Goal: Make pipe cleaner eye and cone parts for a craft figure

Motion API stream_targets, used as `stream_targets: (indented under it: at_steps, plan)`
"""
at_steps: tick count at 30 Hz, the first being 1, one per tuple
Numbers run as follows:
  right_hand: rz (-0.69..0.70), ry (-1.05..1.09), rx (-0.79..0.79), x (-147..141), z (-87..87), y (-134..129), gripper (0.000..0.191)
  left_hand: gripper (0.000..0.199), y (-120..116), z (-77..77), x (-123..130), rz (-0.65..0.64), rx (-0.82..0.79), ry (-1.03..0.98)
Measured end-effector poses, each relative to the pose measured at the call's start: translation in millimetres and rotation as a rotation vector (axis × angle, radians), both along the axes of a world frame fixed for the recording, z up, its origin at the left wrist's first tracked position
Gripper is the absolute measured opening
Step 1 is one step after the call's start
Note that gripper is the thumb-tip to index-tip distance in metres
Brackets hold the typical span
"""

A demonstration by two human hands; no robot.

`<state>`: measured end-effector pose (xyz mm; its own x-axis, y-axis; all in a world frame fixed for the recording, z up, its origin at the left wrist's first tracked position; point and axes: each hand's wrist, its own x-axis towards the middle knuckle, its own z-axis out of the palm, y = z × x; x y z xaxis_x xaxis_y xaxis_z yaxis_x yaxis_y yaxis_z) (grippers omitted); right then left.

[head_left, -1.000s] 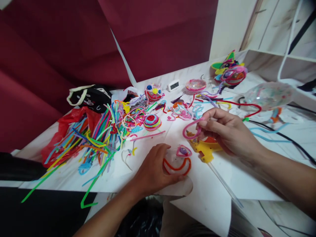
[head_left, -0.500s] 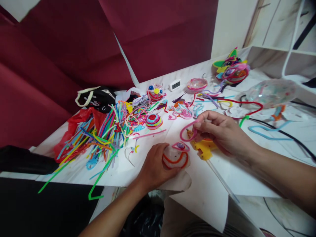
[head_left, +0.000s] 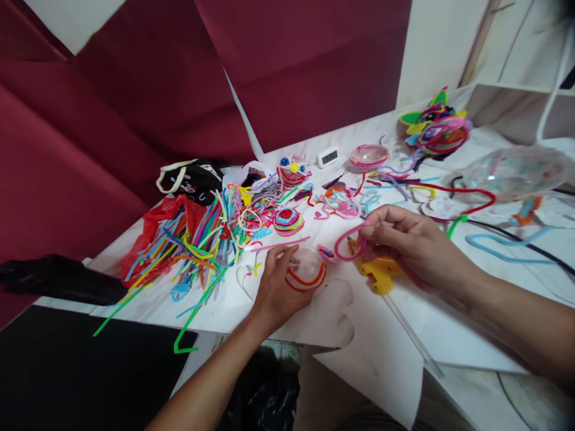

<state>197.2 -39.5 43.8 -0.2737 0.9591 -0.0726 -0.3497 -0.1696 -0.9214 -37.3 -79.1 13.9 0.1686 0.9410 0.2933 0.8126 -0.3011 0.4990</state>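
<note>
A clear round bowl with an orange-red pipe cleaner curved along its side is held in my left hand, fingers wrapped round it. My right hand pinches the end of a pink pipe cleaner bent into an open loop. A small pink-edged eye shape with a purple centre lies between the bowl and the loop. Below my right hand, a yellow glue gun rests on the white paper, its clear stick pointing toward the front edge.
A heap of coloured pipe cleaners on red plastic covers the left side. Behind stand a small digital clock, a pink-rimmed clear bowl and decorated faces. A large clear bowl and black cable lie at right.
The bowl in my left hand has turned and moved away from the eye shape, which now shows apart from it on the right. The whole view has shifted slightly.
</note>
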Motion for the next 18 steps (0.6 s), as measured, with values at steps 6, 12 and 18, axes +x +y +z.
stream_targets:
  at_steps: [6,12,18]
  plan:
    - [0.010,0.005,-0.030,-0.6,0.0,-2.0,0.020,0.071,1.6,-1.5,-1.4,0.002,-0.070,-0.079]
    - [0.010,0.008,-0.020,-2.4,-1.0,-1.0,0.020,0.078,-0.6,-3.4,-6.8,0.044,-0.238,-0.322]
    - [0.026,0.016,0.003,-1.3,-2.5,-1.4,0.018,0.066,-7.2,4.2,-6.1,0.085,-0.479,-0.625]
